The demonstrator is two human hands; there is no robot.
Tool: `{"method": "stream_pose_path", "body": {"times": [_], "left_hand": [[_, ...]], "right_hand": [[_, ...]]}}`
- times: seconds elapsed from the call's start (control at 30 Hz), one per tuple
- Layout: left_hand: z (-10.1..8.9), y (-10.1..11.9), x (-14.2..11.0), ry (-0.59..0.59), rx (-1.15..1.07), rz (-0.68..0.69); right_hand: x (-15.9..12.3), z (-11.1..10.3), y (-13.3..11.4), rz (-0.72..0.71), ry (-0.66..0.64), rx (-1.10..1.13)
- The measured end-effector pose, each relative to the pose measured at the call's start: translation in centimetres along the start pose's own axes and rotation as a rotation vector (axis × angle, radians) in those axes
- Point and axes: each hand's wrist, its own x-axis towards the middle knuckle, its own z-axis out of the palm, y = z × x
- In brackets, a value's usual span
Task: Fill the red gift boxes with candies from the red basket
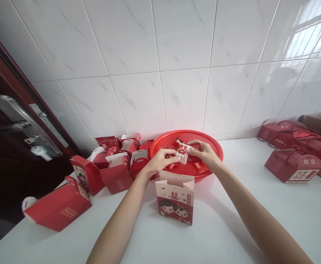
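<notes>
Both my hands reach into a round red plastic basket [214, 146] on a white counter. My left hand [160, 158] and my right hand [204, 153] are closed together on small red and white wrapped candies [181, 154] held just above the basket's contents. More red wrapped sweets [200, 167] lie in the basket. In front of the basket stands an open red and pink gift box [175, 200] with a cartoon couple printed on it, its top flaps up.
Several open red gift boxes [116, 172] lie tumbled at the left, one [57, 207] near the counter's left edge. Closed red boxes with handles [292, 167] sit at the right. A dark door with a metal handle [19, 121] stands at left. A white tiled wall [177, 55] runs behind.
</notes>
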Motion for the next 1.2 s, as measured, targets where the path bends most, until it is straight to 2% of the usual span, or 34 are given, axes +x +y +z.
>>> {"method": "stream_pose_path", "body": {"times": [0.73, 1.2], "left_hand": [[-0.2, -0.4, 0.0, -0.006, 0.012, 0.004], [-0.1, -0.2, -0.3, 0.034, -0.138, 0.045]], "right_hand": [[-0.2, 0.1, -0.2, -0.002, -0.001, -0.027], [-0.9, 0.8, -1.2, -0.012, 0.028, 0.030]]}}
